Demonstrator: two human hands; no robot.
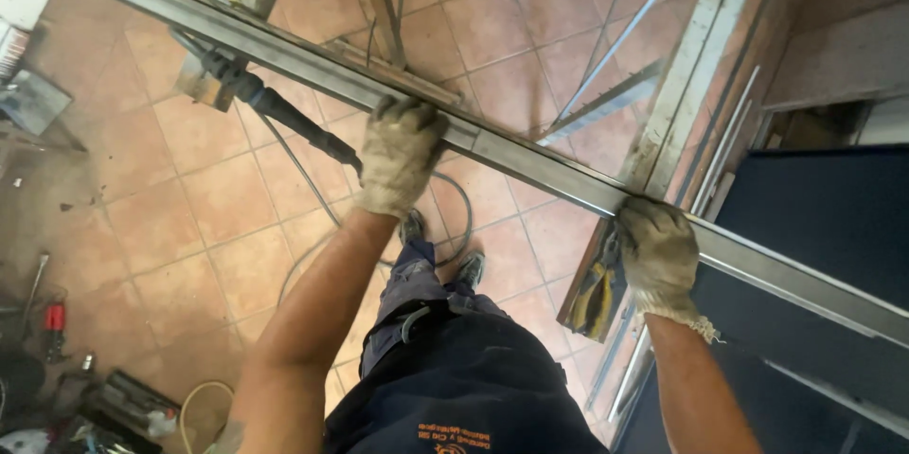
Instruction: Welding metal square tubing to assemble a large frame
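Above terracotta floor tiles (pixel 218 189), both gloved hands, left hand (pixel 398 156) and right hand (pixel 658 255), grip a long steel bar (pixel 530 162), which could slip and drop onto the person's feet.

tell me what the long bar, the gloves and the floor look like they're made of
Long bar: looks like bare steel, grey and dull with a faint sheen and sharp square edges. Gloves on the left hand and right hand: probably knitted cotton, off-white, soiled, frayed at the right cuff. Floor: reddish matt tiles, likely terracotta, with pale grout lines.
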